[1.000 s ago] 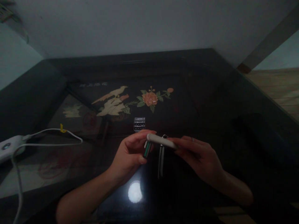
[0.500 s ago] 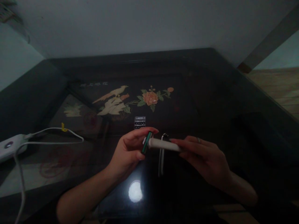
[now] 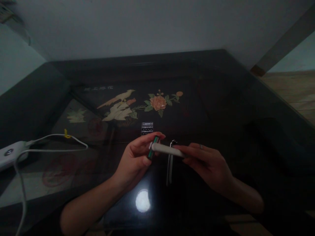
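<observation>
My left hand [image 3: 137, 152] pinches a small green-and-black razor cartridge [image 3: 153, 149] between thumb and fingers, gripping it by its two ends. The fingers of my right hand [image 3: 206, 160] are closed on the white razor handle [image 3: 166, 148], which lies nearly level. The handle's left end meets the cartridge; whether the two are locked together I cannot tell. Just beyond my left fingertips a small clear case [image 3: 147, 126] with dark ridged rows rests on the table. A thin white strip [image 3: 170, 168] with a shiny metal end lies under the handle, partly covered.
The glossy dark table [image 3: 209, 108] has an inlaid bird and flower [image 3: 158, 103] picture and reflects a round light. At left lies a white power strip [image 3: 12, 154] with a white cable [image 3: 56, 150] and a yellow tie [image 3: 66, 133]. A wall stands behind.
My right hand has moved left with the razor handle, bringing its end up against the cartridge. My left hand has barely shifted, the cartridge moving slightly left.
</observation>
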`<state>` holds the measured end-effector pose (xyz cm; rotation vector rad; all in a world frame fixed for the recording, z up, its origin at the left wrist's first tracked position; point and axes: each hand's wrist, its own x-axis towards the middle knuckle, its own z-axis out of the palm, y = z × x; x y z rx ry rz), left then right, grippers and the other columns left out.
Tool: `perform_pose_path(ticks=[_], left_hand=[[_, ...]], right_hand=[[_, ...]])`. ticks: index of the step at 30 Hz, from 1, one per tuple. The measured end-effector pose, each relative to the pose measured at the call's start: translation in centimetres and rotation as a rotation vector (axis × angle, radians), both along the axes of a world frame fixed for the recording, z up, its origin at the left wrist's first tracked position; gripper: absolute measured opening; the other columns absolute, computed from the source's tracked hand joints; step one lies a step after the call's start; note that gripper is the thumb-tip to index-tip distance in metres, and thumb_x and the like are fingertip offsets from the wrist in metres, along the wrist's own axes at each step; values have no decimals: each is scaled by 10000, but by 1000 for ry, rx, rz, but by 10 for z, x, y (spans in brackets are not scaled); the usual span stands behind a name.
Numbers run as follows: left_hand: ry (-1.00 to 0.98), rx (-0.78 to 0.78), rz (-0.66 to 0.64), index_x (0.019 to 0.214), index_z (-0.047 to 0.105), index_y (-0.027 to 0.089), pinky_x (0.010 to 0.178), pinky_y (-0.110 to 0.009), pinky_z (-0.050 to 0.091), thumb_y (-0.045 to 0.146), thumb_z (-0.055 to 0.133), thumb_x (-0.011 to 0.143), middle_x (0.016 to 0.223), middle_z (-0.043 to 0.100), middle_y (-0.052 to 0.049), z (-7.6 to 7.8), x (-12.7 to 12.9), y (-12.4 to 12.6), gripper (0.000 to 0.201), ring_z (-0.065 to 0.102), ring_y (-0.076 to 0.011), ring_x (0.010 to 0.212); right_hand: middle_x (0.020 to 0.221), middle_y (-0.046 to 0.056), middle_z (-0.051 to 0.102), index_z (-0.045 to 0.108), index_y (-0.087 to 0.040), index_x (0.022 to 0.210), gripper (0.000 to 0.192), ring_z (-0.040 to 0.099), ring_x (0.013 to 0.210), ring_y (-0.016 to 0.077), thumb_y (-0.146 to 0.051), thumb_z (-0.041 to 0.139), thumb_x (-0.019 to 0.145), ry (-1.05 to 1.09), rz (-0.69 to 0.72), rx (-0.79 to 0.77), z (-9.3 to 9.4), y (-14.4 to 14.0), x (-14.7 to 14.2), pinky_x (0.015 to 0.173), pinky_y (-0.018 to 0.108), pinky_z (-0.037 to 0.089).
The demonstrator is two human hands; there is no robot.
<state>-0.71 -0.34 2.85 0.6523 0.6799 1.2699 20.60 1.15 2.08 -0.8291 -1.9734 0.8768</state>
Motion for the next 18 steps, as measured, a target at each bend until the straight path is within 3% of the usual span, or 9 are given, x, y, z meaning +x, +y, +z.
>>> perform_pose_path(ticks=[3, 9, 15, 18], left_hand=[[-3, -12, 4, 980, 771, 237, 760, -108, 509, 279, 912, 559, 965, 775, 0, -1, 1, 0, 446, 678, -62, 733], [9, -17, -13, 1010, 760, 276, 773, -157, 534, 230, 883, 615, 1117, 744, -11, -3, -1, -4, 416, 700, -103, 829], [3, 29, -20, 984, 768, 240, 828, -135, 513, 277, 908, 565, 1047, 768, -3, 0, 1, -2, 443, 698, -102, 880], [20, 11, 13, 990, 766, 253, 813, -136, 516, 288, 908, 564, 1065, 764, -6, 0, 2, 0, 450, 701, -101, 881]], right_hand=[[809, -21, 649, 640, -238, 1233, 343, 586, 687, 85, -121, 569, 918, -10, -54, -5, 0, 0, 0, 639, 156, 480], [812, -19, 616, 635, -231, 1236, 316, 562, 659, 72, -166, 566, 934, 43, 68, 16, -2, -6, -4, 597, 137, 470], [792, -21, 626, 638, -244, 1236, 340, 569, 667, 81, -129, 571, 923, 3, -59, -12, -1, -1, -2, 614, 156, 473], [793, -18, 628, 631, -264, 1249, 336, 570, 660, 84, -174, 578, 930, 28, -26, 4, -1, -4, -3, 602, 161, 480]])
